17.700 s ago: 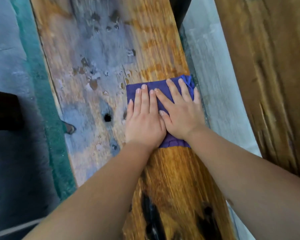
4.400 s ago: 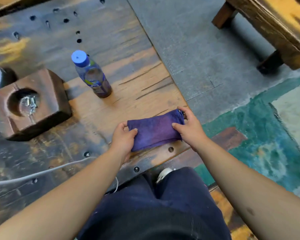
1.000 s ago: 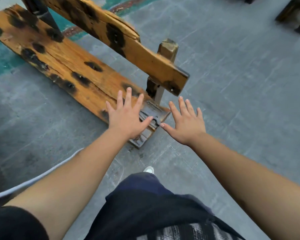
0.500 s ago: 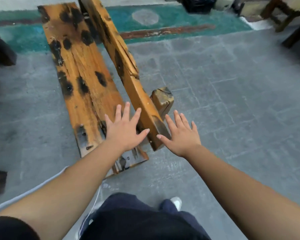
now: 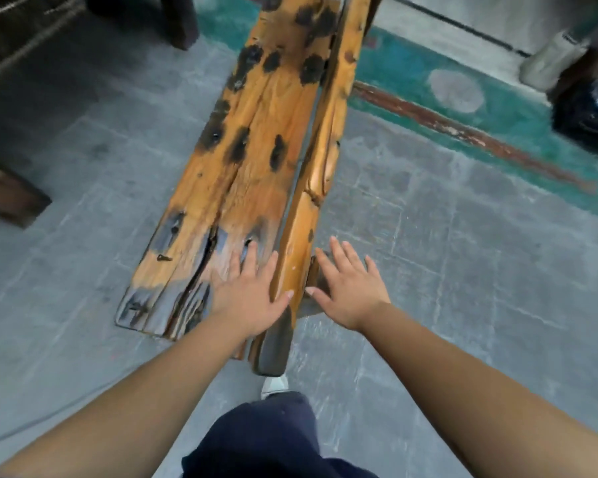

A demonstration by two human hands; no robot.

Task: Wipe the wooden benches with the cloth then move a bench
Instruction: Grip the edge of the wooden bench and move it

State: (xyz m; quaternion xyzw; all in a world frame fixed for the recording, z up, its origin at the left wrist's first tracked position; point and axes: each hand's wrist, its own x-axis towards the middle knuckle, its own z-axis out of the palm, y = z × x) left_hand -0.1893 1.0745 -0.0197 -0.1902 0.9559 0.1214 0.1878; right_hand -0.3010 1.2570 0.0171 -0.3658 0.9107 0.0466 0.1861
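Both hands (left hand [image 5: 247,298], right hand [image 5: 349,288]) spread flat over bench [image 5: 242,150].

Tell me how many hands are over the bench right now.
2. The left hand is spread over the near end of the bench seat; the right hand is on the other side of the backrest plank. Both have straight fingers, holding nothing.

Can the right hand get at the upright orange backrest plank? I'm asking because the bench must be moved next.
Probably yes. The right hand is open beside the orange wooden backrest plank, with nothing visible between them. The left hand lies on the plank's other side, over the bench's seat board.
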